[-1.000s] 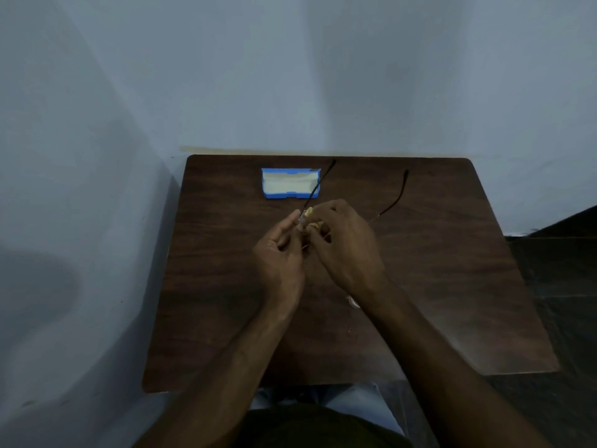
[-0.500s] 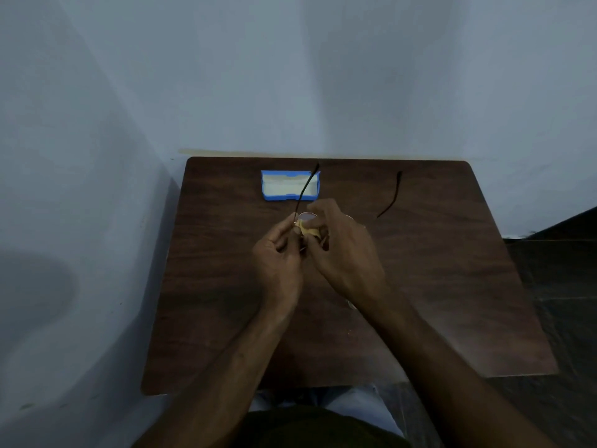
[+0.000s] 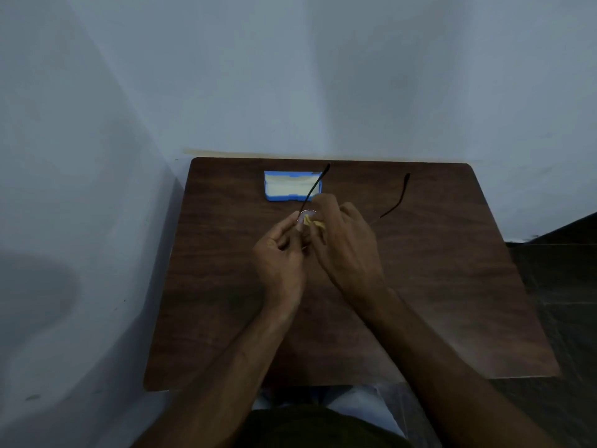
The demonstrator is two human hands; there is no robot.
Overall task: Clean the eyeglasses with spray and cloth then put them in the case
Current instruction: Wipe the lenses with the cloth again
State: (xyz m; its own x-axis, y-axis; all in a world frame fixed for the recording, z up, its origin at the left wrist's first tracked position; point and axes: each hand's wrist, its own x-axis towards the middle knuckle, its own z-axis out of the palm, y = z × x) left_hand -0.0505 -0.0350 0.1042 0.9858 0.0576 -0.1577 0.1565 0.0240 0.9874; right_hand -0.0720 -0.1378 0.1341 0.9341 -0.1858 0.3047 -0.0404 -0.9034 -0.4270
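Observation:
I hold thin-framed eyeglasses (image 3: 316, 185) above the middle of a dark wooden table (image 3: 226, 286), their two dark temples pointing away from me. My left hand (image 3: 281, 253) pinches the frame by the left lens. My right hand (image 3: 347, 244) presses a small yellow cloth (image 3: 315, 222) against that lens. An open blue case (image 3: 290, 185) with a pale lining lies at the table's far edge, behind the left temple. No spray bottle is in sight.
The table stands in a corner, with pale walls (image 3: 97, 156) close on the left and behind. A dark floor (image 3: 562, 286) drops away past the table's right edge. My lap shows below the near edge.
Both hands have stayed over the table's middle. The glasses tilted slightly, so the temple tips shifted, and the cloth has rubbed across the left lens.

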